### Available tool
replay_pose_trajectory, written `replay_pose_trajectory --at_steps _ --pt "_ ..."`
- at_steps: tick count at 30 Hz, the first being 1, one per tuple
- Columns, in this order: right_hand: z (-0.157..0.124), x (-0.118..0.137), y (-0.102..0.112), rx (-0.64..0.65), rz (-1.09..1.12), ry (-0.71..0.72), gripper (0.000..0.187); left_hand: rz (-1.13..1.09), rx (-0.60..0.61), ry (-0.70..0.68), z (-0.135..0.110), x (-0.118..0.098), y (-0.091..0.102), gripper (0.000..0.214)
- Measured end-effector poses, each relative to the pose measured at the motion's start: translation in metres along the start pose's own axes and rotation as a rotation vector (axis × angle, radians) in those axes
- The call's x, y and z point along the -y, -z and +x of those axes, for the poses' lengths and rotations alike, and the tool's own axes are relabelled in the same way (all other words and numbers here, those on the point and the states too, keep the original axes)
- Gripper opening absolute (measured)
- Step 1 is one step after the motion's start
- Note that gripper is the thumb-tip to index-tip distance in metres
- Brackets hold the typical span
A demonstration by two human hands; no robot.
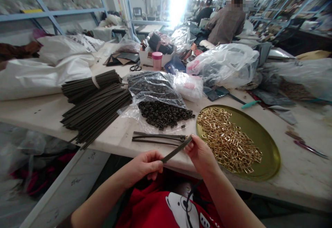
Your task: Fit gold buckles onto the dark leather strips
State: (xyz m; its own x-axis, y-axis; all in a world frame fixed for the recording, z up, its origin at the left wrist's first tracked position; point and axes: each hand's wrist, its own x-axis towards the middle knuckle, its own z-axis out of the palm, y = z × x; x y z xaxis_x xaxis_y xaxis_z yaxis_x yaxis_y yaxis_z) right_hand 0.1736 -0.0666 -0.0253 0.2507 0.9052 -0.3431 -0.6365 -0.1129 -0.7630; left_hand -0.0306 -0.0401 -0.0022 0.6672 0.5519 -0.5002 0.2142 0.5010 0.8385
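Holding one dark strip (176, 150) just over the desk (298, 172) edge.
My left hand (145, 167) is closed on its near end. My right hand (201, 153) curls round the far tip, hiding it. Beyond lie the tray (271, 152) of gold buckles (228, 141), dark rings (163, 114) and bundled strips (95, 107).
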Motion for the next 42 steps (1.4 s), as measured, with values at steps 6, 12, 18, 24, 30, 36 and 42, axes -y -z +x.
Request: replay_pose_trajectory --at_steps 6,12,18,24,30,36,42 --pt "0.002 0.017 0.041 -0.192 -0.072 0.254 0.025 0.296 -0.255 0.018 -0.040 -0.007 0.069 0.015" --pt "-0.038 -0.021 0.027 0.249 -0.668 0.092 0.026 -0.434 -0.771 -0.415 -0.055 -0.046 0.092 0.010" --pt "-0.007 -0.003 0.014 0.340 -1.225 0.370 0.017 -0.363 -0.466 -0.443 -0.021 -0.057 0.044 0.019" --pt "0.077 0.019 0.023 0.075 -1.739 0.506 0.015 -0.354 -0.165 -0.102 0.030 -0.018 -0.014 0.020" --pt "0.100 0.007 0.030 0.070 -1.801 0.452 0.008 -0.428 -0.115 -0.018 0.045 -0.012 -0.025 0.020" --pt "0.079 0.016 0.023 0.071 -1.681 0.452 0.013 -0.425 -0.108 -0.009 0.052 -0.013 -0.028 0.018" --pt "0.017 0.009 0.004 0.251 -0.623 0.185 0.015 -0.361 -0.089 -0.065 0.054 -0.005 -0.028 0.017"
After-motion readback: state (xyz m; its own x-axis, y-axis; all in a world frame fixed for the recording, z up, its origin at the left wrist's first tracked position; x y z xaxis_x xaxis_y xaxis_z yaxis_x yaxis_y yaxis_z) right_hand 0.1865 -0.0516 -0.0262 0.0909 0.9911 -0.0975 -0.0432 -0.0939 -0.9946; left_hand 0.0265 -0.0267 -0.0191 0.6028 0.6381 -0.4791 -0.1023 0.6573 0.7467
